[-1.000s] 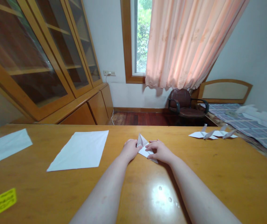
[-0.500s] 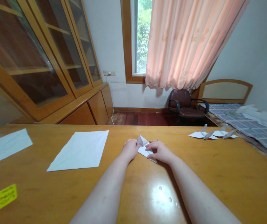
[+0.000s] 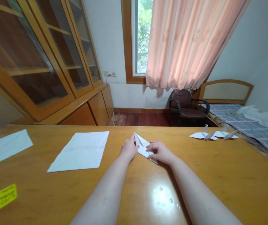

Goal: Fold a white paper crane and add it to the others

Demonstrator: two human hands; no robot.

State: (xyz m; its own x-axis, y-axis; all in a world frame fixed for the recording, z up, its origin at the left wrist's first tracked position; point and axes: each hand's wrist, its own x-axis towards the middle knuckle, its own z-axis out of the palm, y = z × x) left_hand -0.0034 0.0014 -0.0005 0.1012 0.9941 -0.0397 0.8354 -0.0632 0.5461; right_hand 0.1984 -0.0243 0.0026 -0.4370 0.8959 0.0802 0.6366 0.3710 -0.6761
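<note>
Flap (image 3: 138,140) of the folded paper (image 3: 142,151) on the counter (image 3: 54,197) now leans further left, likely opening the fold; left hand (image 3: 129,150) at its edge, grip can't tell, right hand (image 3: 161,151) resting on it, fingers half-spread.

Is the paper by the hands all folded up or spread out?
Folded. The small paper shows creases, layered flaps and a pointed tip beside the left hand; the right hand touches its other end.
</note>
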